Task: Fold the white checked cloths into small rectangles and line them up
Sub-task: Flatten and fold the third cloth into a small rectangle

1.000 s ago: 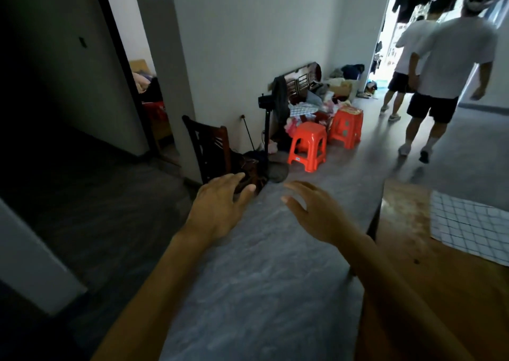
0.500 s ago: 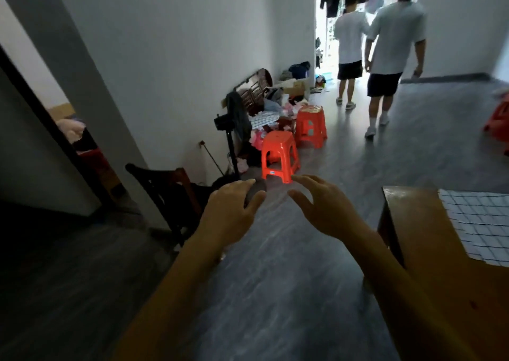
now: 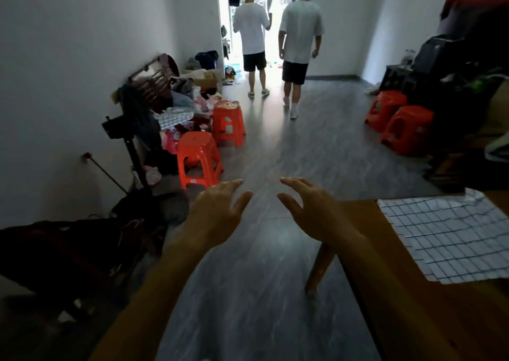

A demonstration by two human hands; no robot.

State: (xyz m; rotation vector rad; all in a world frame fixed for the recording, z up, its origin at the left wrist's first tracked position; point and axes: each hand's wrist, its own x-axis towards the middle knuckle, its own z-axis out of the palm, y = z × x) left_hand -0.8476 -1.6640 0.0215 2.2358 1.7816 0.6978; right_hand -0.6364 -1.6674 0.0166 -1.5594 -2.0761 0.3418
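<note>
Both hands are out in front, over the floor [image 3: 248, 291] and short of the tabletop [image 3: 429, 314]: the left hand [image 3: 217, 214] with fingers loose and spread, holding nothing, and the right hand [image 3: 314, 209] just beside it, fingers slightly curled, empty as well, palms turned toward each other with a gap between. The cloth [image 3: 451, 239], white with a dark check, lies flat and unfolded on the tabletop, to the right of the right hand and not touched by either one; its far edge runs out of view. One table leg [image 3: 321, 267] shows beneath the tabletop's near corner. Left of the tabletop, along the wall, two orange stools [image 3: 199, 158] stand by a heap of clothes [image 3: 179, 107] and a dark stand. Beyond the tabletop, two more orange stools [image 3: 405, 127] sit next to dark bags. Farther off, two people [image 3: 300, 41] in white shirts and dark shorts are at the bright doorway, backs to us.
</note>
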